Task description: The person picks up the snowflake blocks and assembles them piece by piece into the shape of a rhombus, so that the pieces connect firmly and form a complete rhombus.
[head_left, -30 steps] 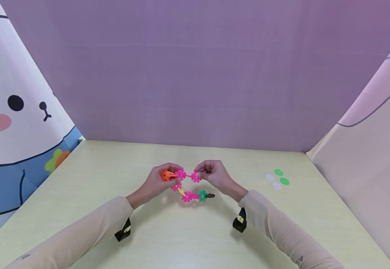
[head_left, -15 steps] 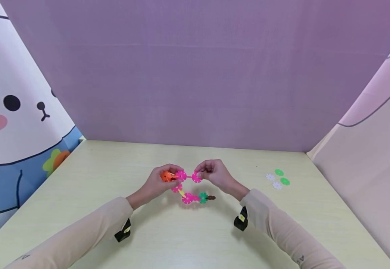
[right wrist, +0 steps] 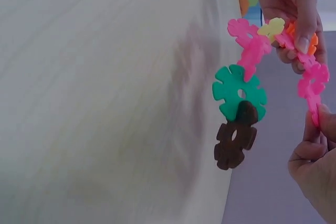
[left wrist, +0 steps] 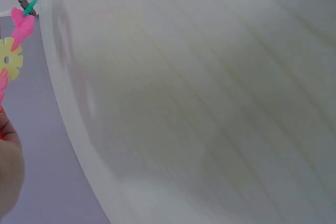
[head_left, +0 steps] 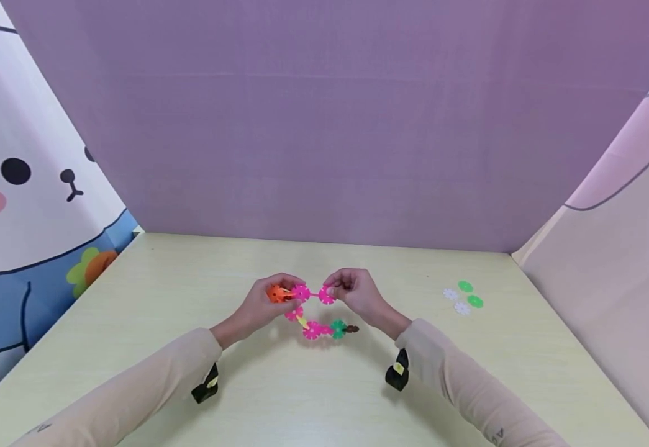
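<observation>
Left hand (head_left: pixel 265 302): fingers curled around the orange disc (head_left: pixel 274 292) at one end of a chain of notched plastic discs (head_left: pixel 313 310), thumb and forefinger pinching where it joins the next pink disc (head_left: pixel 300 291). In the right wrist view the same left hand (right wrist: pixel 289 3) comes in from the top edge, its forefinger laid across the pink and orange pieces.

Right hand (head_left: pixel 354 290): fingers bent inward, tips pinching the pink disc (head_left: pixel 326 295) at the chain's upper right. In the right wrist view, only the curled fingers (right wrist: pixel 310 156) show at the lower right edge, below a pink disc (right wrist: pixel 313 83).

The chain is held between the two hands, just above the middle of the table (head_left: pixel 313 385). From the upper pink pair it hangs back in a loop: a pink disc, a yellow disc (right wrist: pixel 271 27), two more pink ones, then a green disc (right wrist: pixel 239 92) slotted into a brown disc (right wrist: pixel 234 139) at the free end. Whether the free end touches the table cannot be told.

Left wrist view: mostly blurred table surface (left wrist: pixel 210 103); the chain's yellow disc (left wrist: pixel 10 59) and pink pieces sit at the left edge.

Further right on the table, well apart from the hands, lie four loose discs (head_left: pixel 462 297), two green and two white. A purple backdrop (head_left: pixel 324 124) stands behind, with cartoon panels at either side.
</observation>
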Motion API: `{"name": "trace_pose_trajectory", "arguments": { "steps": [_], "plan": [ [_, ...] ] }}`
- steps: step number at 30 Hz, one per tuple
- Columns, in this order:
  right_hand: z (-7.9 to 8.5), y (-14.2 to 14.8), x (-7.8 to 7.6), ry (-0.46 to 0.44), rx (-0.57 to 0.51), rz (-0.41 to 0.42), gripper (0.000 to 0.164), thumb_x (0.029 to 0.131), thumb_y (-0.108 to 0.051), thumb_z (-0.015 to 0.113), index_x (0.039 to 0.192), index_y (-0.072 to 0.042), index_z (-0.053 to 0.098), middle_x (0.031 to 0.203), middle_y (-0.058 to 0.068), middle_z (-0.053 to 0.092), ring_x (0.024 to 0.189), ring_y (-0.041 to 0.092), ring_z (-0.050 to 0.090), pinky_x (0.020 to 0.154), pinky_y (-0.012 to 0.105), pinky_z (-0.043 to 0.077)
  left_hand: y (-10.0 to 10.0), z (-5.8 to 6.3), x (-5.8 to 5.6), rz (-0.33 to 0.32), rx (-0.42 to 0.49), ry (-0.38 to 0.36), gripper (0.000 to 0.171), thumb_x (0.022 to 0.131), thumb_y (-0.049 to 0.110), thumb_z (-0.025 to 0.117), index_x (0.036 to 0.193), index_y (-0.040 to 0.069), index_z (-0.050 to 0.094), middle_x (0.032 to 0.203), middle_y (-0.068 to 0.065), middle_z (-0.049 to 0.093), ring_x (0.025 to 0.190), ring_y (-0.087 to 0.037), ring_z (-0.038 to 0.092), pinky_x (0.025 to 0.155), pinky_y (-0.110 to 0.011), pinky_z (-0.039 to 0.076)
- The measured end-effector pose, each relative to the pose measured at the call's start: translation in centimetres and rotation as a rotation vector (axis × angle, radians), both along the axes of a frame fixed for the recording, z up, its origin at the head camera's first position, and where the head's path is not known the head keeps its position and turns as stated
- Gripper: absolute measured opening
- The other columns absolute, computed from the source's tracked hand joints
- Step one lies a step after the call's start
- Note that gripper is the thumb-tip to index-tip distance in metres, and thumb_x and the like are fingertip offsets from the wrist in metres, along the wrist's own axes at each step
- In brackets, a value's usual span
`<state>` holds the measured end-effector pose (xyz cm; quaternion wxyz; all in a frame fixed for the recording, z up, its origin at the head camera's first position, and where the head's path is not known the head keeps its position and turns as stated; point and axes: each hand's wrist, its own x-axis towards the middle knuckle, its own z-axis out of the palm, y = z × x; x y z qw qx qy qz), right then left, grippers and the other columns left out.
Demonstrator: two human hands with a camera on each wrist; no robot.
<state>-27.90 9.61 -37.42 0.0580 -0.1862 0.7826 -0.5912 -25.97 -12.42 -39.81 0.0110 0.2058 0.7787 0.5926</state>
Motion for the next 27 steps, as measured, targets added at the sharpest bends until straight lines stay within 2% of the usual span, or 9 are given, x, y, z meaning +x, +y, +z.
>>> {"name": "trace_pose_trajectory", "arguments": {
  "steps": [9,14,19,23,27],
  "plan": [
    [-0.17,-0.11,0.18,0.006,-0.01,-0.037,0.008,0.085,0.003,0.059,0.09,0.005,0.064,0.08,0.014,0.066,0.064,0.011,0.057,0.064,0.031,0.052,0.32,-0.02,0.02,0.001,0.007,0.002,0.032,0.08,0.01,0.07,0.111,0.008,0.061,0.107,-0.01,0.061,0.091,-0.015,0.058,0.076,-0.019,0.051],
    [-0.21,0.1,-0.04,0.005,-0.023,0.002,0.011,0.085,0.002,0.059,0.094,0.007,0.063,0.087,0.02,0.065,0.068,0.013,0.058,0.065,0.026,0.051,0.27,0.1,0.05,0.01,0.001,0.003,0.033,0.079,0.011,0.07,0.111,0.009,0.061,0.106,-0.011,0.061,0.093,-0.019,0.057,0.076,-0.018,0.051],
    [-0.05,0.24,-0.23,0.016,-0.029,0.052,0.013,0.087,0.0,0.057,0.097,0.006,0.061,0.091,0.022,0.064,0.073,0.014,0.058,0.064,0.021,0.049,0.28,0.02,-0.04,0.032,0.019,-0.034,0.036,0.079,0.013,0.071,0.113,0.009,0.06,0.108,-0.012,0.06,0.095,-0.022,0.058,0.076,-0.018,0.052],
    [0.13,0.33,-0.37,0.03,-0.021,0.078,0.015,0.088,-0.001,0.055,0.101,0.005,0.06,0.093,0.024,0.062,0.074,0.015,0.058,0.062,0.02,0.047,0.33,0.1,-0.01,0.061,0.02,-0.05,0.036,0.079,0.015,0.071,0.113,0.011,0.061,0.107,-0.011,0.059,0.096,-0.021,0.057,0.077,-0.017,0.051],
    [0.24,0.63,-0.45,0.029,-0.01,0.085,0.019,0.087,-0.001,0.057,0.105,0.006,0.058,0.098,0.025,0.061,0.078,0.019,0.059,0.067,0.022,0.05,0.34,0.15,0.06,0.076,0.021,-0.057,0.037,0.078,0.016,0.072,0.113,0.013,0.061,0.106,-0.009,0.059,0.095,-0.019,0.057,0.077,-0.018,0.051]
  ]
}}
